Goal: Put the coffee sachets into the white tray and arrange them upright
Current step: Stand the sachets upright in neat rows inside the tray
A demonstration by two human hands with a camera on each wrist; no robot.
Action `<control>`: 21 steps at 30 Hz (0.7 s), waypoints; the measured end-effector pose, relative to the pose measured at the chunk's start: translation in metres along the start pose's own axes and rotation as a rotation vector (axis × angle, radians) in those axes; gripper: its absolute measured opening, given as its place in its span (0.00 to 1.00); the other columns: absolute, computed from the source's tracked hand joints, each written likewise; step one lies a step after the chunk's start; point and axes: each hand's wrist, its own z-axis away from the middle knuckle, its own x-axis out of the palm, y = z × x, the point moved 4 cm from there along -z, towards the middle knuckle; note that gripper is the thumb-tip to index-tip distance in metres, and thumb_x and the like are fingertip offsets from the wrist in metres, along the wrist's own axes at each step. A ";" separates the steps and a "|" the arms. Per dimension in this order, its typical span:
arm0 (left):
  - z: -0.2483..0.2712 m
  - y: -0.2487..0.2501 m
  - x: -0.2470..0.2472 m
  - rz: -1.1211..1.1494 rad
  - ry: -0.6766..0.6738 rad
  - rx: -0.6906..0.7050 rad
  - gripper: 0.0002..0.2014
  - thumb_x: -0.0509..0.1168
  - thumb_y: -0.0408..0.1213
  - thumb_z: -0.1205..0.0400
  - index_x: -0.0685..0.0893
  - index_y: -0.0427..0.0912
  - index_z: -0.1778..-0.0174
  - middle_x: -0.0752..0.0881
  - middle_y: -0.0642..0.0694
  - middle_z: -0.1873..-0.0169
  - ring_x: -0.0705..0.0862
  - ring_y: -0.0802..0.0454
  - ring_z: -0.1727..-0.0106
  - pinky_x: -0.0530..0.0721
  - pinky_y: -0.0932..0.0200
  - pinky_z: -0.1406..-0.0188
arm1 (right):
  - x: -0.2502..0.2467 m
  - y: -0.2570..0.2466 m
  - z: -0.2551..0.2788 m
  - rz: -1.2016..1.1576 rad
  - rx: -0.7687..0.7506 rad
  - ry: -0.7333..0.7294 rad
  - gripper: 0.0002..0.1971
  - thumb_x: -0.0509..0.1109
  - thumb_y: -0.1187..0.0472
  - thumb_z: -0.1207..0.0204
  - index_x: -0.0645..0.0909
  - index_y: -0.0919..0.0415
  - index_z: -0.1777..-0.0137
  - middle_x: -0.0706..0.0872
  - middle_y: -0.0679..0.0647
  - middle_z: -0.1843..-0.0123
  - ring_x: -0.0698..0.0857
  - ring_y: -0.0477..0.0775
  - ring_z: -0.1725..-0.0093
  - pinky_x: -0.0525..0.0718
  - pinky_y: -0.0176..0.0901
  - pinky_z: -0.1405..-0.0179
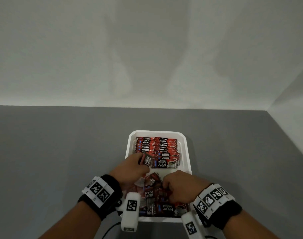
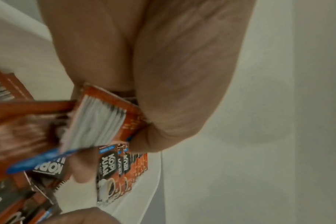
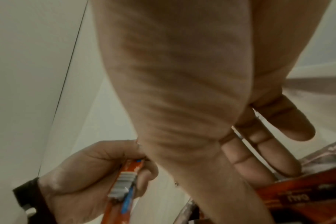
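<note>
Sachets standing upright in two rows across far half of white tray, printed fronts facing near end. Loose sachets heaped flat and crooked in near half, some face down. Tray resting on grey desk, near front edge.

Left hand curled over middle of tray, pinching one sachet between thumb and fingers, tilted, just beside nearest upright row on left side; same sachet seen edge-on from right wrist view. Right hand knuckles-up over loose heap, fingers bent down onto packets there; cannot tell whether anything is actually gripped. Black wristbands with white marker blocks on both wrists.
</note>
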 end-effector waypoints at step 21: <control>0.000 0.006 0.011 0.585 0.122 -0.147 0.08 0.72 0.41 0.20 0.82 0.42 0.58 0.77 0.48 0.73 0.71 0.55 0.77 0.69 0.63 0.79 | -0.027 0.025 0.006 -0.634 0.036 0.287 0.09 0.69 0.65 0.24 0.85 0.52 0.49 0.90 0.51 0.50 0.89 0.54 0.51 0.88 0.55 0.47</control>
